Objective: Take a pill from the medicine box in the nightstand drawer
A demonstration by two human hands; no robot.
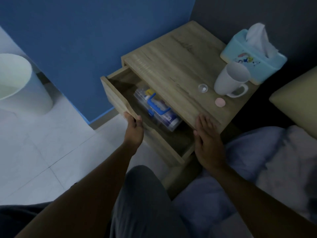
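While your left hand [133,129] grips the top edge of the pale wood drawer front [116,97], fingers curled over it and thumb on the outer face, the drawer [171,146] of the light oak-grain nightstand [171,66] stands pulled out toward you. Inside it lies the clear plastic medicine box [157,110] with a blue carrying handle, partly tucked under the nightstand top and resting on the drawer floor. Your right hand [207,140] is flat and relaxed, fingers extended together, their tips lying on the near edge of the nightstand top and holding nothing. On the top stand a white handled mug [229,81], a light blue tissue box [253,57] just behind it, a small clear round cap [203,87] and a pink round disc [220,102]. A pale round waste bin [18,83] stands on the tiled floor at your left.
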